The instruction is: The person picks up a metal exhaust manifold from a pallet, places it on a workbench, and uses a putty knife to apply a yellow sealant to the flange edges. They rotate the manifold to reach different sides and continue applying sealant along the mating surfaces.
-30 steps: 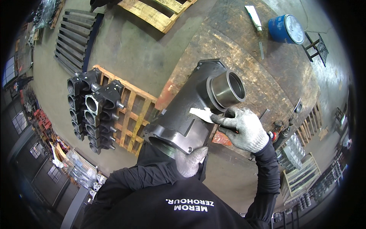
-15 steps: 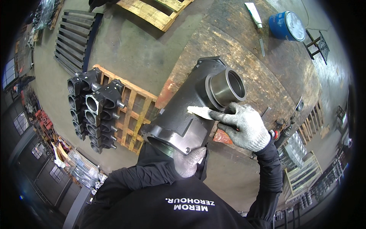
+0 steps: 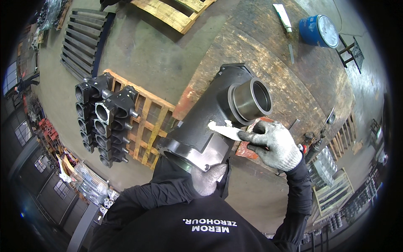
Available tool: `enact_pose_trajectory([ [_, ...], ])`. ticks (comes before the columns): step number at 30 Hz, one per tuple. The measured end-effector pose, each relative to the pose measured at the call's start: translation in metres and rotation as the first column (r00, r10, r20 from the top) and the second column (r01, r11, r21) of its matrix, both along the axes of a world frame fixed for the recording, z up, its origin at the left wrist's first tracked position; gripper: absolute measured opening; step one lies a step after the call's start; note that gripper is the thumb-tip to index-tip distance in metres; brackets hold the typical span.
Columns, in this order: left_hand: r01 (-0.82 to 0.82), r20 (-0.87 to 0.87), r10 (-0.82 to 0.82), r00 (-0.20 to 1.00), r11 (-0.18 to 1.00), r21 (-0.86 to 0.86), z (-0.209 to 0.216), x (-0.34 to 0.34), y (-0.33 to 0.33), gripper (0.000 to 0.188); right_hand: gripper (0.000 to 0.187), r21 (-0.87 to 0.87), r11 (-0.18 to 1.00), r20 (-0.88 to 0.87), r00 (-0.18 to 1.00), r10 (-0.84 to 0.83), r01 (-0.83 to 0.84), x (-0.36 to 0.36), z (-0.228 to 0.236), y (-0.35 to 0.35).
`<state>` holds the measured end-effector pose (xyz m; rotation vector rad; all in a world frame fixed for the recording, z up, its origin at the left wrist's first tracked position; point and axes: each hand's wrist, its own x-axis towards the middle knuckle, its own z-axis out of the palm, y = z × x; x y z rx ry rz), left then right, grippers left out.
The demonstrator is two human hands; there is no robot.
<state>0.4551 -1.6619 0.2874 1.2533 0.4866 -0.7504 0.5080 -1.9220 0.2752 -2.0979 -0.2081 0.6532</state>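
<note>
A big dark cast-metal housing (image 3: 210, 122) with a machined round collar (image 3: 250, 100) lies tilted on a worn wooden table (image 3: 289, 75). My right hand (image 3: 273, 145), in a white knit glove, holds a small spreader (image 3: 228, 131) loaded with white paste against the housing's side, just below the collar. My left hand (image 3: 208, 180), also gloved, presses against the housing's near flanged end from underneath and steadies it.
On the table's far side stand a blue can (image 3: 319, 30) and a white tube (image 3: 282, 17). To the left, a wooden pallet (image 3: 147, 122) on the floor carries several similar dark castings (image 3: 105, 117). Metal bars (image 3: 79, 46) and another pallet (image 3: 176, 12) lie beyond.
My right hand has slid the spreader a little along the housing's side, leaving a longer white smear. The housing and my left hand stay put.
</note>
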Motion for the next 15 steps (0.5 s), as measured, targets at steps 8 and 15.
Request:
enact_pose_trajectory([
  [8,-0.02,0.012,0.02,1.0,1.0,-0.017,-0.001,-0.006,-0.001,0.028,0.041,-0.036,0.997,0.027,0.997,-0.07,0.071,-0.003,0.002,0.014],
  [15,-0.16,-0.124,0.157,0.98,0.987,-0.021,0.003,-0.001,-0.011,0.031,0.04,-0.101,0.986,-0.015,0.99,-0.138,0.135,-0.008,0.009,0.01],
])
